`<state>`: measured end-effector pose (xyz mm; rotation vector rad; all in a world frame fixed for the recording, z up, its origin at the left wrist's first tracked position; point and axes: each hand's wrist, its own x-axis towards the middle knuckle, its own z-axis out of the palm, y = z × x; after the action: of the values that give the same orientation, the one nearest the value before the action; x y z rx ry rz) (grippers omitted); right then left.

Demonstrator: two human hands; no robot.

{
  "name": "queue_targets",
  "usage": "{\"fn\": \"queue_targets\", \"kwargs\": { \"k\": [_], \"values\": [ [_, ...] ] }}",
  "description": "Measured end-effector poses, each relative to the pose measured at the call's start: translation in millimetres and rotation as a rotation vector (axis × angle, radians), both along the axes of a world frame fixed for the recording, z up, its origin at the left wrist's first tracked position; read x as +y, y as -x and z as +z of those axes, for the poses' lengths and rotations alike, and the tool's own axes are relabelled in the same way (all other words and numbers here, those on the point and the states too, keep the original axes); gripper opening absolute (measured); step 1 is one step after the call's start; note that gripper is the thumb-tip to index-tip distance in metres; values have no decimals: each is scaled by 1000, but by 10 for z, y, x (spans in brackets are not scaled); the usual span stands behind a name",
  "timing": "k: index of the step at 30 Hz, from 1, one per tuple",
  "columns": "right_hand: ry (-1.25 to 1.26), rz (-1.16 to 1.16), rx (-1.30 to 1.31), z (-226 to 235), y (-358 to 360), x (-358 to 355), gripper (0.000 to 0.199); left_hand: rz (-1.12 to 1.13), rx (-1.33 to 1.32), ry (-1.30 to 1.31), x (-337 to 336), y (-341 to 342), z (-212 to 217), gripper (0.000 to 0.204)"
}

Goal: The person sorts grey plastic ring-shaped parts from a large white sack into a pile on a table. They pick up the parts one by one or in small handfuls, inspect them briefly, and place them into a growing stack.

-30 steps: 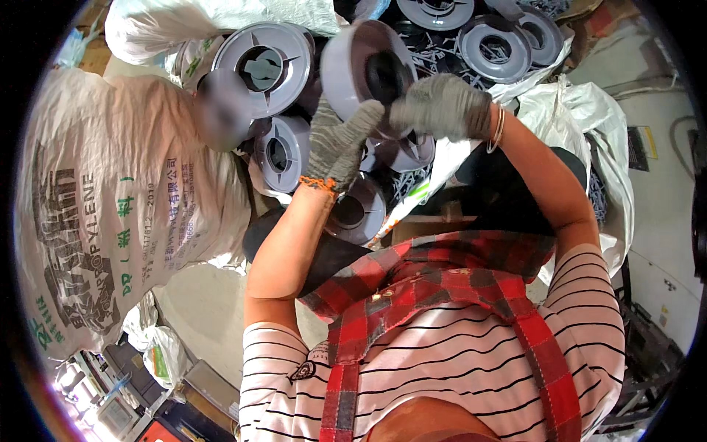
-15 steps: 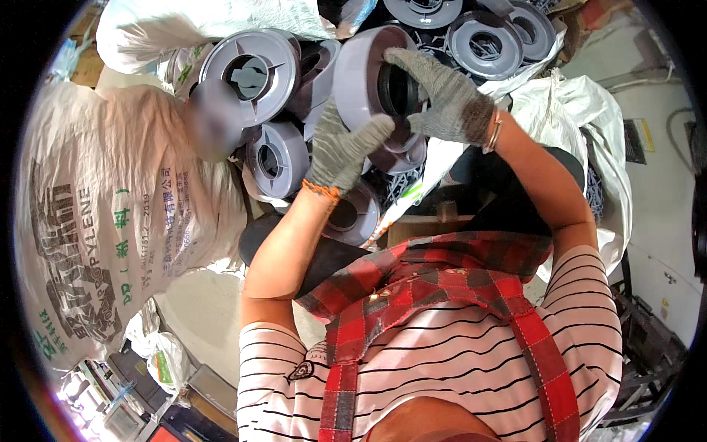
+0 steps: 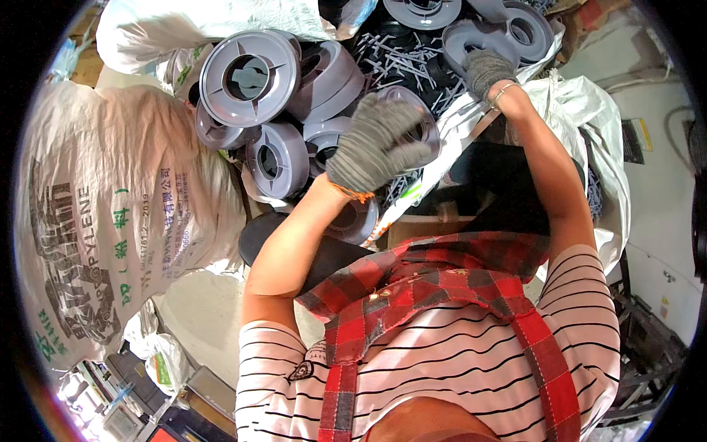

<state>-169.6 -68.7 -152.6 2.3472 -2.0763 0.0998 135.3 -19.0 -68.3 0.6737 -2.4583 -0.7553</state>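
My left hand point(image 3: 379, 144), in a grey knit glove, is over the pile of grey plastic rings, its thumb and fingers apart and slightly blurred. Partly behind it lies a flanged ring point(image 3: 429, 136); whether they touch I cannot tell. My right hand point(image 3: 488, 72), gloved too, reaches to the far right and grips the near rim of another grey ring point(image 3: 465, 38), its fingers curled into the opening. To the left hand's far left are a wide ring point(image 3: 254, 77) with spokes, a deep ring point(image 3: 331, 85) on its side and a smaller ring point(image 3: 280, 160).
Loose thin grey plastic sticks point(image 3: 401, 59) lie among black pieces between the rings. A large white woven sack point(image 3: 132, 221) stands at left, another white sack point(image 3: 574, 110) at right. More rings point(image 3: 530, 31) sit at the far right.
The ring held between both hands has left them. My right hand has moved away to the far right onto another ring, which now tilts. My left hand has shifted right and slightly nearer.
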Motion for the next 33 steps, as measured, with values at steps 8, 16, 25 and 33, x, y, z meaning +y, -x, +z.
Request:
{"fn": "queue_targets", "kwargs": {
  "k": [8,16,25,33],
  "values": [
    [546,854,-316,1053,-1030,317,19,553,1046,-1539,-311,-49,192,36],
    [-356,-117,-59,68,-432,-183,39,596,694,-1137,-230,-27,354,41],
    [391,490,-623,1047,-1140,263,20,536,809,-1170,-200,-58,295,33],
    [211,219,-411,1365,-1232,353,74,464,579,-876,-149,-88,401,30]
  ]
}}
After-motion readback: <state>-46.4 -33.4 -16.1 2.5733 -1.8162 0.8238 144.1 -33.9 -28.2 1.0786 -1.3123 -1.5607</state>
